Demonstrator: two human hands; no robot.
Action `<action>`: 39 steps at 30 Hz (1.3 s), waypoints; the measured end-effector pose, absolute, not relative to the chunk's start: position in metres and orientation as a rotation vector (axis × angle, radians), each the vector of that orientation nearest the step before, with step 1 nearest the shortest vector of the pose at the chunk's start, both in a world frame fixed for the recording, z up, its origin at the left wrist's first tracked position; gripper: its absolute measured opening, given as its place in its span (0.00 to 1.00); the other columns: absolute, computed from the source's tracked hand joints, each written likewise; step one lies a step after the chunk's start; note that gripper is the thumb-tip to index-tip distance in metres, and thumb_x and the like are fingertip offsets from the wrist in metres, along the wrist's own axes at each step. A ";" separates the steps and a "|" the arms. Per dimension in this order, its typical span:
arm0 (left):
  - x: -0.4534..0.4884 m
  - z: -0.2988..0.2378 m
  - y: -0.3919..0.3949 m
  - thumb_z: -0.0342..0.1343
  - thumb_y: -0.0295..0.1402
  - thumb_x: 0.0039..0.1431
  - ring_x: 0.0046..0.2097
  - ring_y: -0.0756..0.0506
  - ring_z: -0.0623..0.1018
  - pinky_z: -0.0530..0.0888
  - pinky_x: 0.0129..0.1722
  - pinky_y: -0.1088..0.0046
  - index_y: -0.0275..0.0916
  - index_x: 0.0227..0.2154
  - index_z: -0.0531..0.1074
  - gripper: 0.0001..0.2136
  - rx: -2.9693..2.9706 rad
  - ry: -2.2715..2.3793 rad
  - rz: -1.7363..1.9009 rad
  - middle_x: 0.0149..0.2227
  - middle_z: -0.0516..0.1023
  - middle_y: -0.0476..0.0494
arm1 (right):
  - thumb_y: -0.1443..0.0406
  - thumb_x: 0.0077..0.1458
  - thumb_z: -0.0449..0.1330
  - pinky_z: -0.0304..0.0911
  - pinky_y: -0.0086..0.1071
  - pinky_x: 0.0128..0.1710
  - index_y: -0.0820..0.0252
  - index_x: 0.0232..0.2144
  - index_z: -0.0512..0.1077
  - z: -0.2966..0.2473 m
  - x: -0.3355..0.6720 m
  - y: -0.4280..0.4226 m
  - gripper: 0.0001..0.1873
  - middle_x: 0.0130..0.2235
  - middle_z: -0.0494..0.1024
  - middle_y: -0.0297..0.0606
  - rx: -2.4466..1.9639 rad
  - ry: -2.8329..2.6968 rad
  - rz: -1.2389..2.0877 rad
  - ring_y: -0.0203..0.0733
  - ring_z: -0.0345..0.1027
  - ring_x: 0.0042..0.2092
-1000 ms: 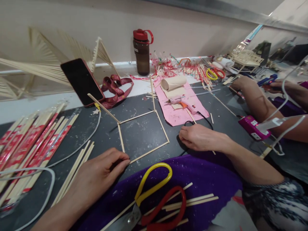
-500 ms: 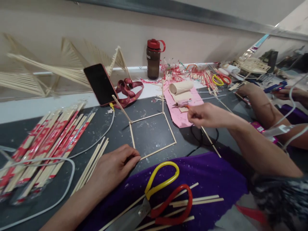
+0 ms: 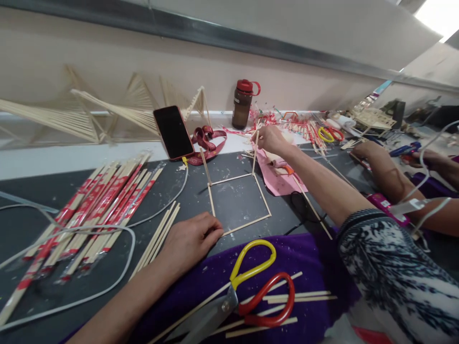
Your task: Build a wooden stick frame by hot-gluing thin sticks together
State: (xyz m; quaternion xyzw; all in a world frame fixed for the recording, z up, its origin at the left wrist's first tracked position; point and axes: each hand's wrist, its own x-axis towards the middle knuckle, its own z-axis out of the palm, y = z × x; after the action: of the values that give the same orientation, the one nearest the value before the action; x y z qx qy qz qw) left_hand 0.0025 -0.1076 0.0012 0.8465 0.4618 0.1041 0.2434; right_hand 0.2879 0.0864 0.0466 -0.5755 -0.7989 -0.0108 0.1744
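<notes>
A square frame of wooden chopsticks [image 3: 247, 223] lies on the dark table, with upright sticks at its two far corners. My left hand [image 3: 195, 235] rests at the near left corner, thumb and fingers closed on it. My right hand [image 3: 270, 139] is stretched out beside the top of the far right upright stick [image 3: 255, 155], its fingers bent together; what they hold is hidden. Below that forearm, a glue gun [image 3: 283, 166] lies on a pink sheet [image 3: 278, 184]. Close to me, scissors [image 3: 229, 301] with yellow and red handles lie on purple cloth [image 3: 311, 258] among loose sticks.
Wrapped chopsticks [image 3: 103, 205] and a white cable [image 3: 132, 239] lie at left. A phone [image 3: 174, 133], a red lanyard [image 3: 208, 143] and a bottle [image 3: 242, 105] are along the wall, near a stick structure [image 3: 114, 112]. Another person's hand [image 3: 369, 153] is at right.
My right hand has moved away from the glue gun, forward and left to the upright stick. My left hand keeps its place at the frame's corner. The camera view has shifted.
</notes>
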 end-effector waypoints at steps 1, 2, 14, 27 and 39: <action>0.002 0.001 -0.108 0.46 0.39 0.60 0.36 0.49 0.75 0.67 0.34 0.74 0.42 0.32 0.73 0.12 2.315 1.251 0.298 0.34 0.76 0.49 | 0.73 0.42 0.52 0.55 0.27 0.30 0.68 0.31 0.78 0.047 0.287 0.086 0.15 0.29 0.78 0.40 -1.642 -2.261 -0.034 0.37 0.68 0.31; 0.002 0.001 -0.108 0.46 0.39 0.60 0.36 0.49 0.75 0.67 0.35 0.74 0.42 0.32 0.73 0.12 2.316 1.243 0.305 0.34 0.76 0.49 | 0.73 0.43 0.53 0.55 0.27 0.30 0.69 0.31 0.77 0.048 0.287 0.086 0.15 0.29 0.77 0.41 -1.655 -2.257 -0.025 0.37 0.68 0.30; 0.002 0.000 -0.108 0.45 0.40 0.61 0.35 0.49 0.75 0.67 0.33 0.75 0.42 0.32 0.72 0.13 2.348 1.249 0.291 0.34 0.76 0.49 | 0.66 0.56 0.49 0.53 0.28 0.29 0.63 0.35 0.74 0.053 0.276 0.003 0.14 0.32 0.77 0.41 -1.765 -2.445 -0.159 0.38 0.67 0.31; 0.001 0.008 -0.107 0.47 0.40 0.59 0.34 0.50 0.74 0.67 0.34 0.75 0.41 0.33 0.72 0.11 2.360 1.176 0.243 0.34 0.75 0.48 | 0.72 0.58 0.46 0.58 0.34 0.32 0.66 0.38 0.72 0.041 0.208 -0.022 0.15 0.38 0.75 0.47 -1.345 -2.870 -0.220 0.44 0.68 0.36; 0.001 0.008 -0.112 0.45 0.39 0.61 0.36 0.49 0.74 0.67 0.35 0.74 0.43 0.35 0.72 0.11 2.444 1.176 0.111 0.36 0.73 0.48 | 0.63 0.60 0.53 0.58 0.27 0.35 0.62 0.39 0.73 0.011 0.303 -0.111 0.11 0.36 0.74 0.40 -1.169 -2.653 0.395 0.35 0.67 0.36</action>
State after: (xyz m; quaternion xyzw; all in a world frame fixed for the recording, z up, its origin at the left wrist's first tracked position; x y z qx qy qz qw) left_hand 0.0008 -0.1116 0.0078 0.8799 0.4234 0.0399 0.2119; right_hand 0.3034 -0.1115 0.0108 -0.3972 -0.9015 0.1341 0.1077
